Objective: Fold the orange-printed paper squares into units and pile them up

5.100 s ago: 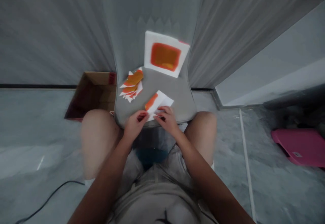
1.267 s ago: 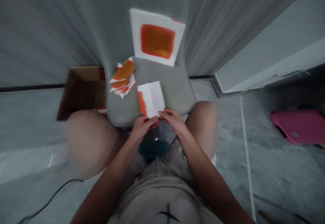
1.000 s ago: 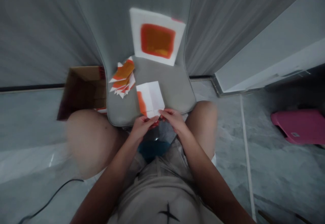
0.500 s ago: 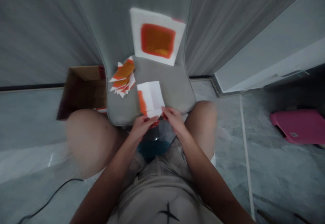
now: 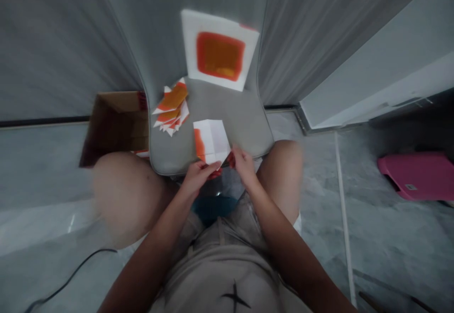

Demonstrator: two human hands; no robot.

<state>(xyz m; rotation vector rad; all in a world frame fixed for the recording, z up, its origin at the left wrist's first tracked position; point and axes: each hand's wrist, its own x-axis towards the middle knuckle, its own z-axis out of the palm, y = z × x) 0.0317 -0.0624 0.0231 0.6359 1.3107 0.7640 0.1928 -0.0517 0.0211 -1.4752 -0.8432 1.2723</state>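
So, left hand (image 5: pixel 197 177): fingers curled and thumb closed in, pinching the near edge of a folded white paper (image 5: pixel 212 140), with a small red patch showing just under the fingertips. Right hand (image 5: pixel 244 167): fingers loosely bunched, tips just beside the paper's right corner. A red scrap (image 5: pixel 231 160) sits at those fingertips; can't tell what it is, or whether this hand has hold of the paper.

The paper lies flat and slightly skewed at the front of a grey padded chair seat (image 5: pixel 230 117), a crease running down its middle and an orange band along its left edge. Its near edge reaches the hands, close to the front lip of the seat.

Farther up the seat, left of the paper and well clear of the hands, sits a loose fanned pile of white-and-orange paper pieces (image 5: pixel 170 108). Behind that, a larger white sheet with an orange square printed at its centre (image 5: pixel 220 55) stands tilted against the chair back (image 5: pixel 152 24).

Below the hands, the person's bare knees (image 5: pixel 124 195) flank the seat, and light grey shorts (image 5: pixel 220 261) with a dark mark fill the bottom of the view. An open cardboard box (image 5: pixel 115 126) stands on the floor by the chair's left side. Farther right on the floor lie a pink plastic object (image 5: pixel 414 177) and a long white strip (image 5: pixel 343 213). A black cable (image 5: pixel 71 275) trails across the lower left. Grey curtains (image 5: pixel 312 24) hang behind the chair.
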